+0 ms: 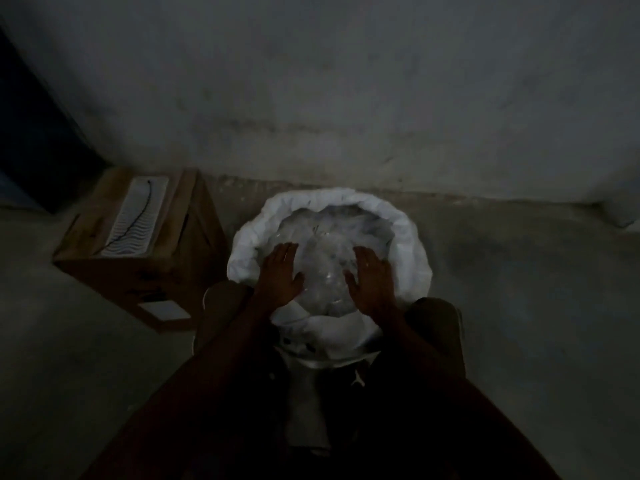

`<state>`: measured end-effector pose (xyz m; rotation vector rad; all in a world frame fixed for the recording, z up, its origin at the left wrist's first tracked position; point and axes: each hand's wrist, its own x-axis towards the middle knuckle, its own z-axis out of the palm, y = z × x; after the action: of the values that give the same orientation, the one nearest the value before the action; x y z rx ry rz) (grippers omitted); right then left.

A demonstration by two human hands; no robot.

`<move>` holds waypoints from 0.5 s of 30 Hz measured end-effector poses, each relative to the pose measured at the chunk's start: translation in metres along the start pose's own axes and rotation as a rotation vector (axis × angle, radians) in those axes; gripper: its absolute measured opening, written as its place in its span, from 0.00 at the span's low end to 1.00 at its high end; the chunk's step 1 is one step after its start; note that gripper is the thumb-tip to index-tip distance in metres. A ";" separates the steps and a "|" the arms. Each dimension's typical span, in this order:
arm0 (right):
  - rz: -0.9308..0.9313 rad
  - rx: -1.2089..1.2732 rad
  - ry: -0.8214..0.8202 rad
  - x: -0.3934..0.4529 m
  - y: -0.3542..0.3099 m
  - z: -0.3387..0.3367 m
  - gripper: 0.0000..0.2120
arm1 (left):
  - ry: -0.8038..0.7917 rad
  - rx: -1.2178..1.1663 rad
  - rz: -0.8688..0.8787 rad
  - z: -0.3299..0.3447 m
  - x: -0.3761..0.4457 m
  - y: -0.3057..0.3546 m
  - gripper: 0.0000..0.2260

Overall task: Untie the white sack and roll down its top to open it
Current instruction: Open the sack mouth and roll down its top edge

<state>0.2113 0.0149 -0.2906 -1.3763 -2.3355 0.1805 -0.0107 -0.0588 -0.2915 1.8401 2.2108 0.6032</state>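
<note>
The white sack (412,237) stands on the floor in front of me, its mouth wide and its top rolled down into a thick white rim. Inside lies a clear, crinkled plastic liner (325,268) over the contents. My left hand (281,276) lies flat on the left side of the liner, fingers spread and pointing away from me. My right hand (372,282) lies flat on the right side in the same way. Neither hand grips anything. The scene is dim and details inside the sack are hard to make out.
A brown cardboard box (162,258) stands to the left of the sack, with a white ribbed tray (135,220) and a thin dark cord on top. A grey wall (346,98) rises just behind the sack. My knees flank the sack's near side.
</note>
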 end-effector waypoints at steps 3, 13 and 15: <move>0.041 -0.052 -0.031 0.012 0.004 0.019 0.29 | 0.003 0.023 0.001 0.017 0.010 -0.001 0.33; 0.032 -0.050 -0.313 0.043 0.001 0.014 0.34 | -0.096 0.054 -0.072 0.008 0.053 0.013 0.33; 0.056 -0.069 -0.390 0.043 -0.006 -0.005 0.34 | -0.177 0.110 -0.097 -0.008 0.051 0.024 0.34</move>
<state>0.1906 0.0480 -0.2713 -1.5573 -2.6370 0.4219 -0.0028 -0.0069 -0.2691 1.7492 2.2389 0.2936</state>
